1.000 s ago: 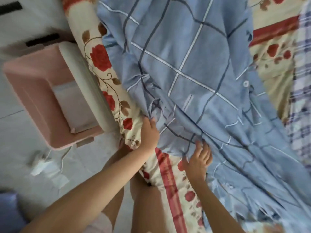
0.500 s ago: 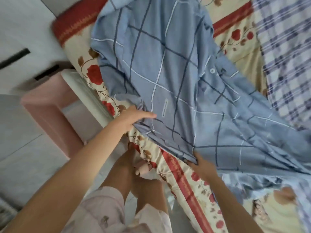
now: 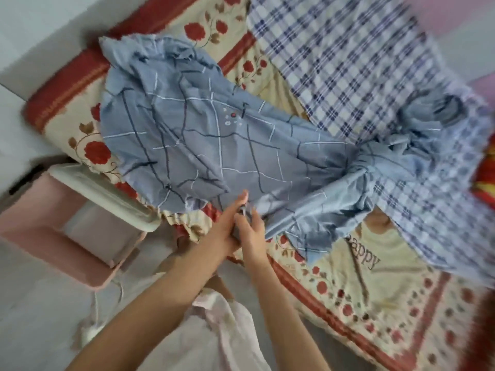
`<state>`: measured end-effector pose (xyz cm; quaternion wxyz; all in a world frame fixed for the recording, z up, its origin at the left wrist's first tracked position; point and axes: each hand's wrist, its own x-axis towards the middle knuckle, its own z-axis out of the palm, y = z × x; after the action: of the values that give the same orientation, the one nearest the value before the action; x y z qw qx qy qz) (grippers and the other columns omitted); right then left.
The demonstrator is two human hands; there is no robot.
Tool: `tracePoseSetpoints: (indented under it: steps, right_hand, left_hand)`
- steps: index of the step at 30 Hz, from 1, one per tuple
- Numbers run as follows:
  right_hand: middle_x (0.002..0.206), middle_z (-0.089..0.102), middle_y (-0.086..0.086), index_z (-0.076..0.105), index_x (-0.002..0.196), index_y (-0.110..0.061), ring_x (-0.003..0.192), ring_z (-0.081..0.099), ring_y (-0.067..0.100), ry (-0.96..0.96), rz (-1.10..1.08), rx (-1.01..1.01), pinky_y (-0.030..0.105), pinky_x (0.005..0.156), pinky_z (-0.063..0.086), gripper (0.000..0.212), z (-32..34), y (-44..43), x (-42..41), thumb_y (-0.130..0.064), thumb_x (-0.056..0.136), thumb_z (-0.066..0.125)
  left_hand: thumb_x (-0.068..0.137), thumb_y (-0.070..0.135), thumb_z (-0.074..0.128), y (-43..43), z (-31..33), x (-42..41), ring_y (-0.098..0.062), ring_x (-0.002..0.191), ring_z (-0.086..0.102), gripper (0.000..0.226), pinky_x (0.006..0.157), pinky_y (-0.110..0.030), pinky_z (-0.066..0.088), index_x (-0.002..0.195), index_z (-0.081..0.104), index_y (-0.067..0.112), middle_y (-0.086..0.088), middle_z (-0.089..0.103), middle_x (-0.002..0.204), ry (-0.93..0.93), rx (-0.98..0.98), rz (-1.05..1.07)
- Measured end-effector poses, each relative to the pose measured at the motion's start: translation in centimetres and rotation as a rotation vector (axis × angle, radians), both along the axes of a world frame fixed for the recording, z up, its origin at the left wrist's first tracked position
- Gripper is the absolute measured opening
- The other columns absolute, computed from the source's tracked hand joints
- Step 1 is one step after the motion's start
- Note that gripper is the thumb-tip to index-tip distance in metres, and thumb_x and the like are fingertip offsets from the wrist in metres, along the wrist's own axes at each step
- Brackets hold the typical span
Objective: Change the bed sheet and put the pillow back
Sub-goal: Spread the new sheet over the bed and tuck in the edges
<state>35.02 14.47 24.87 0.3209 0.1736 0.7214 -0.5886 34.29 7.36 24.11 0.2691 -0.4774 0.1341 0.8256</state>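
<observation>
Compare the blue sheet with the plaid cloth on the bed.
The blue sheet is grey-blue with sparse thin lines in large squares; the plaid cloth is pale with dense dark-blue checks. The blue sheet is rumpled; the plaid cloth lies flatter. The left hand and right hand hold the blue sheet's near edge; neither touches the plaid cloth. Both lie on the floral bed cover.
</observation>
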Motion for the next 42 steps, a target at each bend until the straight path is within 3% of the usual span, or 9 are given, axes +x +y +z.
tracePoseSetpoints:
  steps: [6, 12, 18, 20, 22, 26, 30, 37, 42]
  right_hand:
    - [0.101, 0.051, 0.003, 0.047, 0.109, -0.018, 0.085, 0.053, 0.013, 0.145, -0.295, -0.052, 0.027, 0.080, 0.045, 0.025, 3.7, 4.6, 3.7, -0.030, 0.089, 0.057]
    - [0.104, 0.061, 0.006, 0.053, 0.117, -0.013, 0.099, 0.059, 0.025, -0.293, -0.795, -0.542, 0.042, 0.088, 0.051, 0.049, 5.5, 10.8, -1.9, -0.053, 0.090, 0.052]
    - [0.113, 0.059, 0.009, 0.055, 0.121, -0.010, 0.090, 0.060, 0.025, -0.150, -0.816, -0.399, 0.035, 0.084, 0.051, 0.040, 8.2, 13.5, -8.3, -0.023, 0.086, 0.068]
    - [0.087, 0.051, 0.002, 0.052, 0.088, -0.015, 0.069, 0.050, 0.015, 0.025, -0.771, -0.418, 0.025, 0.062, 0.049, 0.008, 13.7, 14.1, -9.5, -0.010, 0.094, 0.054]
    - [0.069, 0.044, -0.004, 0.041, 0.072, -0.018, 0.059, 0.045, 0.010, 0.220, -0.877, -0.520, 0.023, 0.049, 0.046, 0.027, 21.5, 14.8, -10.5, -0.016, 0.097, 0.049]
    - [0.093, 0.062, -0.003, 0.051, 0.105, -0.013, 0.076, 0.065, 0.007, 0.700, -0.804, -0.662, 0.022, 0.075, 0.055, 0.016, 29.5, 19.4, -9.4, -0.023, 0.101, 0.039]
    - [0.122, 0.062, 0.011, 0.057, 0.107, -0.011, 0.105, 0.062, 0.023, 0.454, -1.027, -0.780, 0.031, 0.088, 0.051, 0.023, 22.3, 24.0, -4.7, -0.010, 0.096, 0.036]
    - [0.079, 0.064, 0.011, 0.059, 0.082, -0.002, 0.078, 0.064, 0.026, 0.768, -1.080, -0.865, 0.034, 0.076, 0.053, 0.024, 27.3, 29.9, -3.9, 0.008, 0.062, 0.050]
    - [0.053, 0.048, 0.000, 0.054, 0.050, -0.016, 0.049, 0.048, 0.014, 0.754, -0.931, -0.989, 0.020, 0.052, 0.042, 0.021, 28.1, 29.5, -2.0, -0.015, 0.071, 0.054]
  left_hand:
    - [0.104, 0.021, 0.032, 0.1, 7.3, 2.1, -0.016, 0.068, 0.049, 0.032, 0.062, -0.028, 0.043, 0.077, 0.045, 0.011, -0.004, 0.050, 0.074, 0.073, -0.449, -0.111]
    - [0.103, 0.020, 0.036, -0.2, 16.3, 5.9, -0.030, 0.094, 0.064, 0.033, 0.074, -0.035, 0.057, 0.115, 0.062, 0.004, -0.017, 0.067, 0.108, 0.353, -0.363, -0.109]
    - [0.099, 0.027, 0.042, -3.9, 20.4, 8.0, -0.028, 0.088, 0.067, 0.035, 0.082, -0.039, 0.054, 0.103, 0.071, 0.007, -0.014, 0.071, 0.101, 0.390, -0.594, -0.145]
    - [0.100, 0.026, 0.036, -5.0, 22.1, 6.9, -0.018, 0.065, 0.067, 0.048, 0.063, -0.028, 0.055, 0.076, 0.075, 0.010, -0.009, 0.071, 0.077, 0.445, -0.707, -0.091]
    - [0.102, 0.023, 0.031, -5.7, 24.4, 4.7, -0.012, 0.056, 0.065, 0.053, 0.052, -0.022, 0.052, 0.068, 0.069, 0.010, -0.006, 0.065, 0.070, 0.535, -0.786, 0.046]
    - [0.101, 0.035, 0.035, -5.4, 27.7, 0.9, -0.018, 0.073, 0.066, 0.035, 0.060, -0.028, 0.055, 0.090, 0.061, 0.014, -0.004, 0.070, 0.079, 0.630, -0.759, 0.280]
    - [0.082, 0.050, 0.063, -5.8, 23.8, 0.2, -0.025, 0.083, 0.071, 0.040, 0.065, -0.039, 0.058, 0.106, 0.065, 0.017, -0.006, 0.073, 0.095, 0.427, -0.778, 0.240]
    - [0.088, 0.018, 0.063, -2.1, 24.4, -1.7, -0.026, 0.093, 0.063, 0.022, 0.075, -0.036, 0.051, 0.106, 0.059, 0.007, -0.011, 0.065, 0.106, 0.581, -1.297, 0.062]
    - [0.096, 0.015, 0.049, 1.5, 27.5, -5.9, -0.010, 0.073, 0.057, 0.031, 0.053, -0.015, 0.045, 0.124, 0.050, 0.002, -0.006, 0.062, 0.098, 0.764, -1.249, 0.154]
